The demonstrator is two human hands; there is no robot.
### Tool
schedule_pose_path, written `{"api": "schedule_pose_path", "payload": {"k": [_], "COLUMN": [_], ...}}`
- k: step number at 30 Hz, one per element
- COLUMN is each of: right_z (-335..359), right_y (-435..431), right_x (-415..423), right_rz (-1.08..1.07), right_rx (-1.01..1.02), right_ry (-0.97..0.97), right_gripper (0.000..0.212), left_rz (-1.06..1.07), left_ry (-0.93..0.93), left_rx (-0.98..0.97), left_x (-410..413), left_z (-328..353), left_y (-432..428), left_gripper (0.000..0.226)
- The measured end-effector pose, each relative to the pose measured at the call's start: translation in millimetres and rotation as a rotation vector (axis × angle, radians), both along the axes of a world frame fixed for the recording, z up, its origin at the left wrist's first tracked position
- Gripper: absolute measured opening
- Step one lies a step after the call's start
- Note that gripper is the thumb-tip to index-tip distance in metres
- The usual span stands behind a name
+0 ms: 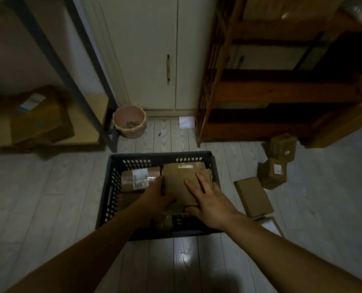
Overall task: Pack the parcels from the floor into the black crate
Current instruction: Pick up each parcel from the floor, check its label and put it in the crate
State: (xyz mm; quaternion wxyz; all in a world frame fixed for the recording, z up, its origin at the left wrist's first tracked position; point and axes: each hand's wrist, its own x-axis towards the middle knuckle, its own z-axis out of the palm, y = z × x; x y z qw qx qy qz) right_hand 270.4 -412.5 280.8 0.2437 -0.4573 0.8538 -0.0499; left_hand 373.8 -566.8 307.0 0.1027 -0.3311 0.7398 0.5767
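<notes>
1. done: the crate sits mid-floor and already holds a taped parcel at its far left and a brown parcel at its right. more dark packs lie at its near end, too dim to count.
2. left: at least four parcels lie on the floor right of the crate. a flat box is just beside it, with a labelled box nearer. a cube and a far cube lie farther off.
3. judged from this, the packing is roughly half done, and the step in hand looks like seating the brown parcel in the crate.
4. the left hand curls round the brown parcel's left edge. its fingertips go down between that parcel and the taped parcel.
5. the right hand is wide, with fingers straight and spread flat on top of the brown parcel. its thumb is at the near edge, and i cannot tell whether it hooks under.
</notes>
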Motion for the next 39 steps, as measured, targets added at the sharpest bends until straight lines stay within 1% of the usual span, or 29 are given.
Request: {"api": "schedule_pose_path", "payload": {"k": [2,3,6,7,10,13,17,19,22,25,27,29,31,35,37,39], "right_z": [-63.5,-93.3,-169.8,-190.1,-238.8,-262.6,-269.6,-271.0,-276.7,-284.8,-287.5,-290.2,-293.5,-298.5,-298.5,-296.9], "right_y": [1.4,2.9,6.6,6.4,1.9,-4.0,-5.4,-4.7,-6.7,-13.5,-15.9,-15.5,-14.2,-14.9,-16.5,-17.6], "right_x": [-6.8,-10.6,-20.2,-23.8,-31.5,-34.8,-34.8,-33.7,-34.0,-38.9,-42.8,-44.4,-43.9,-41.2,-40.1,-38.4], "right_rz": [0.007,0.002,0.016,0.016,0.026,-0.031,-0.091,-0.115,-0.135,-0.1,-0.085,-0.087,-0.094,-0.1,-0.104,-0.118], "right_rx": [0.007,-0.001,-0.036,-0.052,-0.088,-0.052,0.062,0.111,0.197,0.299,0.335,0.362,0.4,0.424,0.42,0.426], "right_ry": [-0.027,-0.043,-0.075,-0.081,-0.086,-0.125,-0.14,-0.109,-0.068,-0.018,-0.01,-0.027,-0.039,-0.041,-0.014,0.013], "right_gripper": [0.08,0.081,0.086,0.087,0.089,0.09,0.092,0.094,0.101,0.102,0.099,0.097,0.095,0.097,0.093,0.089], "left_rz": [-0.026,-0.049,-0.059,-0.069,-0.11,-0.118,-0.173,-0.183,-0.213,-0.332,-0.365,-0.398,-0.436,-0.502,-0.515,-0.523], "left_ry": [-0.003,-0.002,-0.056,-0.079,-0.153,-0.202,-0.224,-0.238,-0.268,-0.261,-0.287,-0.277,-0.243,-0.186,-0.176,-0.17], "left_rx": [-0.016,-0.034,-0.053,-0.078,-0.19,-0.19,-0.145,-0.106,0.042,0.195,0.279,0.31,0.301,0.245,0.24,0.234], "left_x": [-3.7,-6.5,-10.6,-14.2,-24.5,-35.4,-46.3,-51.9,-58.6,-60.8,-61.9,-63.0,-64.1,-62.2,-62.1,-60.7], "left_z": [-61.3,-92.1,-178.5,-202.6,-255.6,-296.4,-320.0,-322.0,-324.8,-335.2,-338.5,-336.2,-338.5,-342.1,-342.1,-340.0], "left_y": [0.1,-0.5,-0.4,-1.0,-5.3,-16.3,-20.9,-20.4,-20.5,-24.5,-26.1,-21.6,-15.4,-11.3,-14.4,-14.4], "left_gripper": [0.047,0.048,0.065,0.065,0.057,0.063,0.059,0.063,0.071,0.066,0.056,0.04,0.036,0.042,0.044,0.05]}}
